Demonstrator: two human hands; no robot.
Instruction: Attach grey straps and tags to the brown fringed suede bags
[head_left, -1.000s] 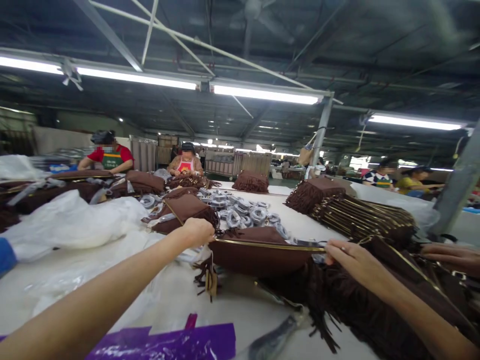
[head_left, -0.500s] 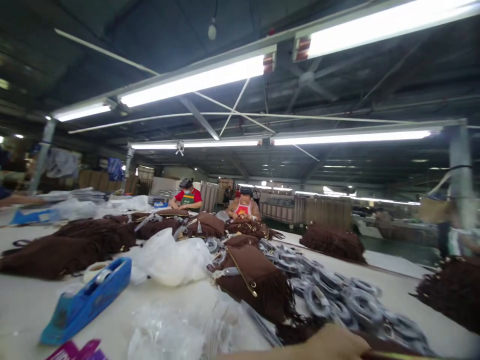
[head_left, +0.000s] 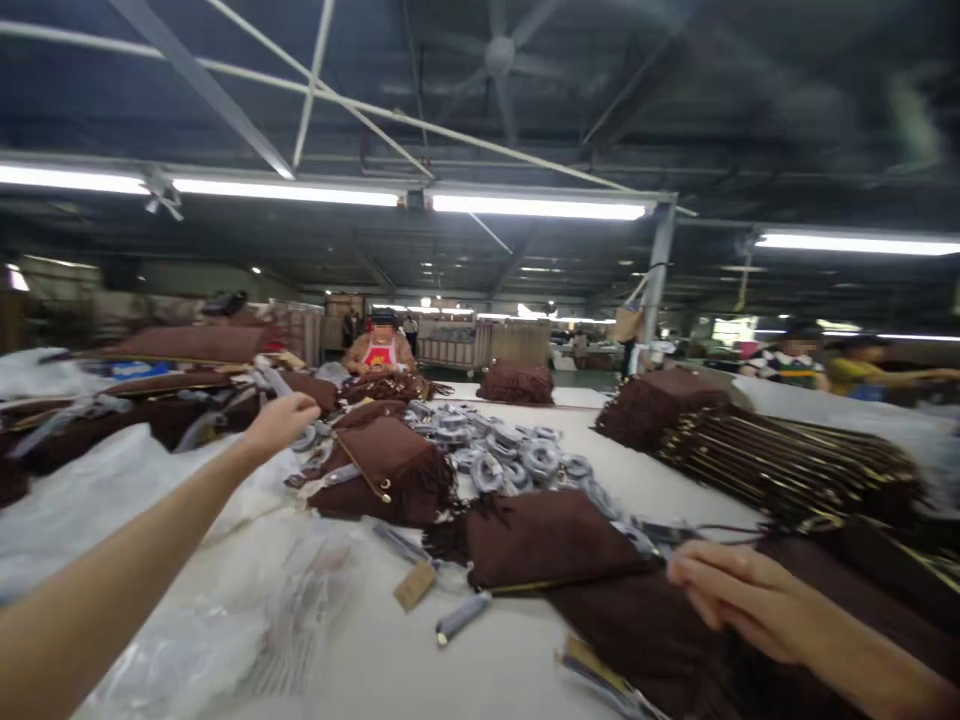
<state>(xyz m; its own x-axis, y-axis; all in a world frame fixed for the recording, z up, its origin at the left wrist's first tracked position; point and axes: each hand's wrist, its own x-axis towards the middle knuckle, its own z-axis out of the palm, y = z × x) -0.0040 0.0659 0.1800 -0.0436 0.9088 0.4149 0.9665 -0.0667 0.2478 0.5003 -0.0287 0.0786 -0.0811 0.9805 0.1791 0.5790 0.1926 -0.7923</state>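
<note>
My left hand (head_left: 281, 425) reaches over crumpled clear plastic to the stacked brown bags, its fingers curled together beside a grey wrapped strap (head_left: 271, 378). What they hold, if anything, is hidden. A brown fringed bag (head_left: 394, 455) with a gold zip lies just right of that hand. My right hand (head_left: 739, 590) is above dark brown bags at the right, fingers pressed together and bent; I cannot make out anything in them. To its left lies another brown bag (head_left: 551, 540), flat on the table. A grey wrapped piece (head_left: 463, 618) and a cardboard tag (head_left: 415, 585) lie in front.
Several grey wrapped coils (head_left: 517, 455) are heaped mid-table. At the right stands a long row of brown zipped bags (head_left: 787, 460). Clear plastic bags (head_left: 150, 500) spread over the left side. A person in a red and white apron (head_left: 380, 350) sits across the table.
The view has swung right and down. My left arm has come into view, reaching across the plastic. My right hand now shows over the bags at the right; the blue tape dispenser has left view.
</note>
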